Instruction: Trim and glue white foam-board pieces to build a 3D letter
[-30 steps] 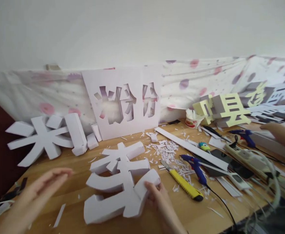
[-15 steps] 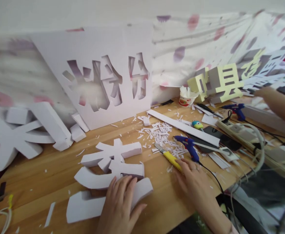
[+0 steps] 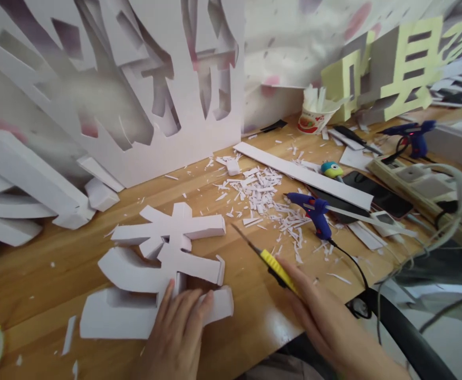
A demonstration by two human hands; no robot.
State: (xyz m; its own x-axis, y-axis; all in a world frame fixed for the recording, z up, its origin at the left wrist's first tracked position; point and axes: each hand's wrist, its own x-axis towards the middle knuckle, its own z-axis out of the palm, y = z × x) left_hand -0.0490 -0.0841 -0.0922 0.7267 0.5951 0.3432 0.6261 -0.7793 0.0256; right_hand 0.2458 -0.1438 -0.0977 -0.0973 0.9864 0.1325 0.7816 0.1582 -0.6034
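Observation:
My right hand [image 3: 321, 311] is closed round the yellow handle of a utility knife [image 3: 275, 266], its thin blade raised over the table and pointing up and left. A white foam character [image 3: 183, 258] with thick box-like strokes lies in front of me. On its lower strokes rests my left hand [image 3: 181, 322], fingers extended and slightly apart; the thumb is hidden. The blade tip is just right of the character, apart from it. A blue glue gun [image 3: 314, 211] with a white glue stick lies to the right of the knife.
White scraps [image 3: 254, 187] litter the wooden table [image 3: 144, 195] beside a long white strip [image 3: 306, 174]. Behind stands a white board [image 3: 199, 132] with cut-outs. A paper cup [image 3: 314, 116], yellow characters [image 3: 405, 68], a second glue gun [image 3: 413, 134] and a power strip [image 3: 416, 184] are on the right.
My right hand has picked up the utility knife from the table, and its blade has swung toward the character. My left hand stays on the character. The view has shifted closer and downward.

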